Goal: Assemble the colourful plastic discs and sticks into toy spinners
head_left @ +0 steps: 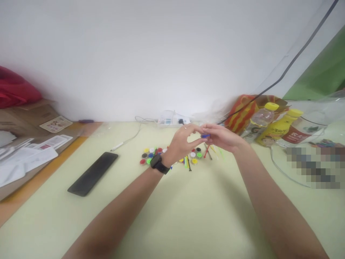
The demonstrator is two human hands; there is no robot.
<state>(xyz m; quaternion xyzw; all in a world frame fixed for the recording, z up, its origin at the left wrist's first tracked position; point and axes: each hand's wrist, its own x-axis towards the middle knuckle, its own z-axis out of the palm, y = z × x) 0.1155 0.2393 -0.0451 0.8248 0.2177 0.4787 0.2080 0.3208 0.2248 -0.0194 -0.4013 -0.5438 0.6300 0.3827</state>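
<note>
1. A small blue plastic piece (205, 136) is held above the pale green table (172, 219), gripped by the nearly closed fingertips of the right hand (222, 138).
2. The left hand (184, 141) is half open, thumb tip at the piece; whether it is gripped there cannot be told.
3. From the piece: coloured discs (151, 155) are noted at 8 o'clock, thin sticks (206, 151) at 6, a yellow-capped bottle (277, 128) at 3.
</note>
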